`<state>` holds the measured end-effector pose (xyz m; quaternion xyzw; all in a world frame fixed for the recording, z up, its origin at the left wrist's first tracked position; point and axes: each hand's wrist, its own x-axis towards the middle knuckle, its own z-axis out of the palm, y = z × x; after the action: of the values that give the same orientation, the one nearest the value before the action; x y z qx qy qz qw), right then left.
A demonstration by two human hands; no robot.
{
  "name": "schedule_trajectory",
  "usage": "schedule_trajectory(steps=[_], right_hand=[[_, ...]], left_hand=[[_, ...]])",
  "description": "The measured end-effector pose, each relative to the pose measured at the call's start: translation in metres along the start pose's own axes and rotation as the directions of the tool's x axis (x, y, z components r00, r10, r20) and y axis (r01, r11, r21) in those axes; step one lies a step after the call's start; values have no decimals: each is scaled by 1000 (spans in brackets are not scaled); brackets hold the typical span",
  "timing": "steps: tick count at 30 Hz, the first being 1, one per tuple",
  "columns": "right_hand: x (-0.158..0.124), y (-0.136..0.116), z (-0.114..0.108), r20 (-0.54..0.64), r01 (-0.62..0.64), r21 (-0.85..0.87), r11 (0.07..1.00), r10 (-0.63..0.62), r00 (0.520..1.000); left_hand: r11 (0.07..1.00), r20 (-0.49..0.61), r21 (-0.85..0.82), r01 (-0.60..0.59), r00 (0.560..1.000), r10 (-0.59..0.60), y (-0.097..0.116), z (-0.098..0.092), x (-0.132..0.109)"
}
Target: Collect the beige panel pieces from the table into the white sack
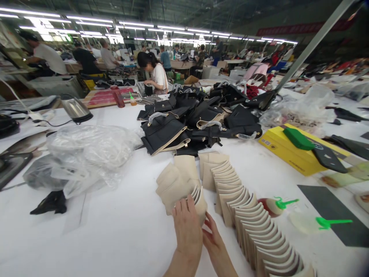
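My left hand (187, 225) lies over a small bunch of curved beige panels (198, 202), its fingers bent against their near side. On the right edge of the same bunch, my right hand (213, 234) closes with thumb and fingers; part of its grip is hidden behind the panels. Just beyond my hands, flat beige pieces (174, 179) lie overlapped on the white table. To the right runs a long row of curved beige panels (259, 227), standing on edge and leaning on one another.
A heap of black bags (198, 119) covers the table ahead. Clear plastic bags (95, 154) and a black scrap (50, 202) lie left, near a kettle (75, 108). A yellow box (294, 152) and green-tipped bottles (272, 207) stand right. A co-worker (157, 75) sits opposite.
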<state>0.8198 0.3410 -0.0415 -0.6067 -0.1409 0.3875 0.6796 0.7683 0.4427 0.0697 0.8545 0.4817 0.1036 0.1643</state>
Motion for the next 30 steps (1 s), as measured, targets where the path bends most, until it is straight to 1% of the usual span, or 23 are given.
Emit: schedule_trajectory(steps=[2,3,4,5,6,7,8,9,11,12,14,15,16,17,18,20,23,26,28,30], right_hand=[[-3,-3,-3,58,1,-5,1000,-1,998],[-4,-6,-5,69,10,-47,999,-6,998],[-5,-10,-7,63,29,-125,992,-21,998],[-6,-15,-9,41,63,-241,969,-55,998],[-7,-23,-10,13,111,-383,917,-115,993],[-7,-33,-11,-1,164,-535,829,-195,981],[-6,-45,-10,15,219,-672,708,-282,959],[-5,-59,-9,65,274,-777,567,-360,931],[1,-87,-2,229,383,-877,291,-447,865],[6,-101,3,326,435,-885,167,-446,833],[19,-124,13,514,539,-841,-45,-374,772],[26,-133,18,594,590,-799,-119,-313,741],[33,-139,23,656,636,-753,-166,-250,712],[40,-143,27,701,675,-714,-188,-191,688],[47,-146,31,727,702,-686,-191,-147,671],[56,-146,34,742,723,-669,-169,-99,663],[60,-141,32,733,719,-680,-142,-102,673],[57,-135,27,732,721,-681,-127,-123,670],[55,-133,24,734,723,-679,-128,-127,667],[54,-132,22,736,723,-677,-137,-129,665]], left_hand=[[999,-94,-16,-30,995,28,0,9,-12],[999,-143,-30,-38,989,33,0,13,-18],[998,-188,-47,-41,982,31,0,17,-23],[997,-227,-66,-37,974,21,-1,19,-27],[996,-253,-87,-31,968,8,-1,20,-29],[994,-261,-110,-27,965,-2,-2,19,-30],[991,-251,-132,-26,968,-8,-3,16,-30],[988,-226,-153,-26,974,-9,-4,12,-28],[983,-166,-179,-24,986,-7,-7,2,-20],[983,-142,-184,-22,990,-4,-9,-3,-14],[982,-109,-188,-22,994,2,-13,-10,-4],[981,-96,-192,-25,995,7,-15,-13,1],[980,-81,-197,-26,997,10,-17,-15,6],[979,-65,-201,-23,998,11,-19,-16,10],[979,-48,-204,-13,999,3,-20,-16,13],[979,-5,-201,20,1000,-22,-24,-17,18],[983,43,-181,8,999,0,-28,-18,18],[981,29,-185,-63,997,69,-28,-20,11],[975,18,-211,-66,997,72,-27,-21,7],[968,35,-249,-38,998,48,-27,-23,6]])
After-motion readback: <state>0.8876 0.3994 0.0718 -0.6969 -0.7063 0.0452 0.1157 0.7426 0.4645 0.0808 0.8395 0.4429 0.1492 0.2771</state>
